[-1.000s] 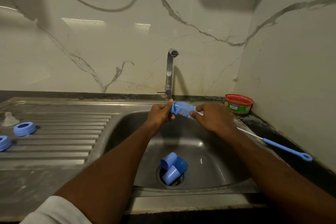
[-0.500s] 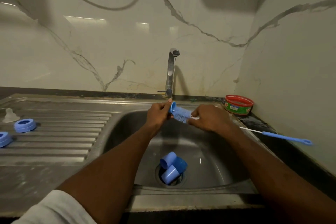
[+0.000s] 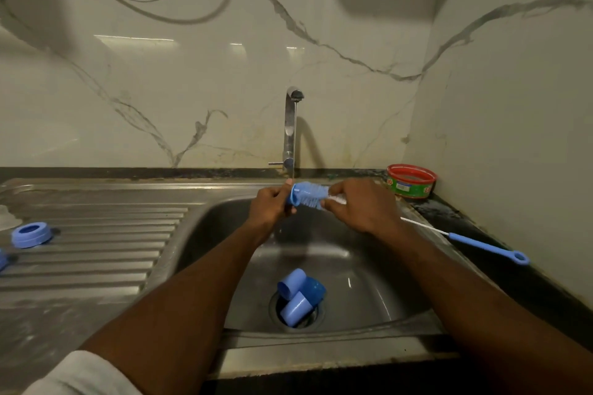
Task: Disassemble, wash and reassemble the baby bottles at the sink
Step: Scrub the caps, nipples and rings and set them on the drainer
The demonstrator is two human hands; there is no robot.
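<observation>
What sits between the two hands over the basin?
In the head view, the blue bottle brush bridges left hand and right hand, under the tap.

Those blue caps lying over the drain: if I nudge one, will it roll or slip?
Likely yes. The blue caps are round, lie on their sides and lean together, so one nudge may shift all. Water runs from the tap, so they are probably wet and slippery.

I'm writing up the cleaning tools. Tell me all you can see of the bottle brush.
The brush has a blue bristle head, a thin white wire shaft and a slim blue plastic handle ending in a loop. It lies nearly level over the sink, under the tap's thin stream. The left hand pinches its tip; the right hand grips behind the bristles.
</observation>
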